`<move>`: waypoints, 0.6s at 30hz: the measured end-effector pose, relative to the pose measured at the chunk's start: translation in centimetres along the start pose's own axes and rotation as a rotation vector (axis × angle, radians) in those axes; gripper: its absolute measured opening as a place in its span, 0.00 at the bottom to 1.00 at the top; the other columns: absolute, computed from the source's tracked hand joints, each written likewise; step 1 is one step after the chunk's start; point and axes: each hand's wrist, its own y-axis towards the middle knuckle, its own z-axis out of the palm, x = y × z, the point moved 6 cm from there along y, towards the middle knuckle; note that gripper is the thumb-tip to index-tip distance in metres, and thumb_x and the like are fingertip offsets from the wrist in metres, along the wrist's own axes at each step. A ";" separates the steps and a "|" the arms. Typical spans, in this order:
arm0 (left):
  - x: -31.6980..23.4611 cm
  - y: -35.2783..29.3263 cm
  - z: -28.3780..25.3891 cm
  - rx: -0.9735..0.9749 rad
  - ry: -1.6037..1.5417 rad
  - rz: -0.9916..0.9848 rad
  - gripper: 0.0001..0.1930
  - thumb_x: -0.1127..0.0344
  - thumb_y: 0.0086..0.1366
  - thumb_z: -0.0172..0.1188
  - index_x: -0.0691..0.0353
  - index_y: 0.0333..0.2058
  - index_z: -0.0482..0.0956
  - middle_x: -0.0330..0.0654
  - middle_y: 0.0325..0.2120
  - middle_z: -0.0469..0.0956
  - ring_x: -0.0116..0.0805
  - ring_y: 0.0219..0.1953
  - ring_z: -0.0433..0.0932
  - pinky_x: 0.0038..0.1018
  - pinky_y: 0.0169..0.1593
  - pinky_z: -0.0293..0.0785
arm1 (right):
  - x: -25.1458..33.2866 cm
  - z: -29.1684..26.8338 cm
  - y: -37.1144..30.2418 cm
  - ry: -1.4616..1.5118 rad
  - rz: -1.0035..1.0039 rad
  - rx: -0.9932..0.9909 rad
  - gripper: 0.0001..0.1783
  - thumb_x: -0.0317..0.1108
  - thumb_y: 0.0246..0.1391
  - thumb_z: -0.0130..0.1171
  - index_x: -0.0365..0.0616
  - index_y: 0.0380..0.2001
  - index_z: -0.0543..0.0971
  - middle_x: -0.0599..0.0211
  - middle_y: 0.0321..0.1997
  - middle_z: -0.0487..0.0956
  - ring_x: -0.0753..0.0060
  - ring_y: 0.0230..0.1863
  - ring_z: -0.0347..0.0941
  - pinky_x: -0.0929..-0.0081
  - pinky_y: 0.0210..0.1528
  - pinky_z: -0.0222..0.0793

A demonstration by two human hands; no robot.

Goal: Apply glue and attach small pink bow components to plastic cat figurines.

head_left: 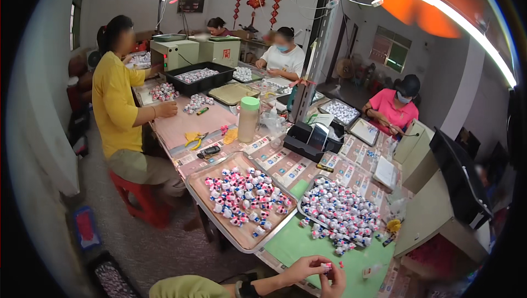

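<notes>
Toy (326, 266), small, white and pink, was at five o'clock in the view, clamped between the fingers and thumb of the left hand (303, 269); the right hand (334, 285) was close against it, but whether it gripped too could not be told. From there, a metal tray (228, 228) of loose toys (247, 196) lay at ten o'clock and a heap (346, 214) of more, partly on a green mat (286, 244), at half past twelve

Plastic figurines (341, 210), shiny metal tray (237, 162)
</notes>
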 end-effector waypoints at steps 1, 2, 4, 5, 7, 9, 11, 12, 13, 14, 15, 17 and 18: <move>0.3 0.1 0.0 0.000 0.015 -0.020 0.16 0.65 0.58 0.52 0.67 0.44 0.68 0.39 0.36 0.72 0.23 0.39 0.70 0.18 0.43 0.65 | -0.4 -0.1 0.0 0.031 0.033 0.007 0.12 0.27 0.48 0.53 0.36 0.38 0.72 0.66 0.29 0.70 0.77 0.28 0.66 0.80 0.31 0.63; 0.6 0.1 0.0 0.001 0.030 -0.040 0.16 0.65 0.58 0.52 0.67 0.43 0.68 0.39 0.36 0.72 0.23 0.39 0.70 0.18 0.43 0.65 | -0.8 -0.1 -0.1 0.061 0.067 0.014 0.12 0.27 0.48 0.53 0.36 0.38 0.72 0.67 0.28 0.71 0.77 0.28 0.66 0.81 0.31 0.63; 0.9 -0.4 -0.4 0.028 0.020 -0.114 0.16 0.65 0.58 0.52 0.67 0.43 0.69 0.38 0.35 0.72 0.23 0.38 0.69 0.18 0.43 0.65 | -2.1 0.7 -0.9 0.190 0.183 0.030 0.11 0.27 0.47 0.54 0.36 0.37 0.72 0.67 0.29 0.73 0.79 0.29 0.67 0.82 0.32 0.64; 0.9 -0.5 -0.5 0.046 0.016 -0.147 0.16 0.65 0.58 0.52 0.66 0.43 0.69 0.38 0.35 0.72 0.23 0.38 0.69 0.18 0.43 0.64 | -1.8 0.6 -1.0 0.209 0.199 0.036 0.11 0.27 0.47 0.54 0.35 0.36 0.72 0.67 0.29 0.73 0.79 0.29 0.67 0.81 0.32 0.64; 1.1 -0.2 -0.7 0.056 0.028 -0.183 0.15 0.64 0.58 0.52 0.66 0.42 0.70 0.37 0.35 0.72 0.23 0.38 0.69 0.18 0.43 0.64 | -1.8 0.2 -0.9 0.181 0.200 0.056 0.13 0.27 0.46 0.55 0.34 0.37 0.71 0.65 0.30 0.73 0.78 0.29 0.67 0.81 0.33 0.64; 2.5 0.0 -1.2 0.016 0.070 -0.156 0.15 0.64 0.58 0.51 0.66 0.42 0.70 0.37 0.35 0.72 0.23 0.38 0.69 0.18 0.44 0.64 | -1.7 0.2 -0.8 0.091 0.161 0.067 0.13 0.27 0.45 0.56 0.35 0.37 0.71 0.65 0.30 0.73 0.78 0.29 0.67 0.80 0.33 0.64; 2.4 0.0 -0.6 0.042 0.077 -0.110 0.14 0.64 0.59 0.51 0.66 0.41 0.70 0.38 0.34 0.72 0.23 0.37 0.69 0.18 0.43 0.63 | -1.3 0.0 -0.9 0.129 0.190 0.049 0.14 0.27 0.45 0.56 0.35 0.37 0.71 0.64 0.30 0.73 0.76 0.29 0.67 0.79 0.33 0.64; 2.6 0.3 -0.8 0.030 0.062 -0.106 0.14 0.64 0.58 0.51 0.66 0.41 0.70 0.38 0.34 0.72 0.23 0.37 0.69 0.18 0.42 0.64 | -1.4 0.1 -0.7 0.138 0.199 0.038 0.14 0.26 0.45 0.56 0.35 0.37 0.71 0.64 0.30 0.73 0.76 0.29 0.67 0.79 0.33 0.64; 3.1 0.5 -1.0 0.020 0.040 -0.100 0.14 0.64 0.58 0.51 0.66 0.41 0.70 0.37 0.34 0.72 0.22 0.37 0.69 0.18 0.42 0.64 | -1.6 0.1 -0.6 0.140 0.209 0.030 0.13 0.26 0.45 0.56 0.35 0.37 0.71 0.64 0.29 0.73 0.76 0.29 0.67 0.79 0.32 0.64; 3.4 0.7 -1.0 0.010 0.019 -0.096 0.14 0.64 0.58 0.51 0.66 0.41 0.70 0.37 0.33 0.72 0.22 0.36 0.69 0.18 0.42 0.64 | -1.7 0.1 -0.5 0.141 0.219 0.020 0.13 0.26 0.44 0.56 0.36 0.37 0.71 0.64 0.29 0.73 0.76 0.29 0.67 0.79 0.32 0.64; 3.6 0.6 -1.0 -0.006 -0.009 -0.091 0.14 0.64 0.58 0.51 0.66 0.41 0.70 0.37 0.33 0.72 0.22 0.36 0.69 0.18 0.41 0.64 | -1.4 -0.1 -0.4 0.117 0.214 0.029 0.13 0.25 0.44 0.55 0.36 0.36 0.71 0.64 0.29 0.72 0.76 0.29 0.67 0.79 0.32 0.64; 3.7 0.3 -0.7 -0.032 -0.062 -0.101 0.13 0.65 0.59 0.50 0.66 0.40 0.70 0.36 0.33 0.72 0.22 0.35 0.69 0.17 0.40 0.64 | -1.6 0.0 -0.5 0.125 0.255 0.014 0.12 0.26 0.45 0.55 0.36 0.36 0.71 0.64 0.29 0.73 0.76 0.29 0.67 0.79 0.32 0.63; 3.6 0.1 -0.8 -0.041 -0.003 -0.146 0.13 0.65 0.59 0.50 0.66 0.41 0.70 0.36 0.32 0.72 0.21 0.35 0.68 0.17 0.40 0.64 | -1.7 0.1 -0.4 0.128 0.276 0.004 0.12 0.26 0.45 0.55 0.36 0.35 0.72 0.64 0.28 0.73 0.76 0.29 0.67 0.80 0.32 0.63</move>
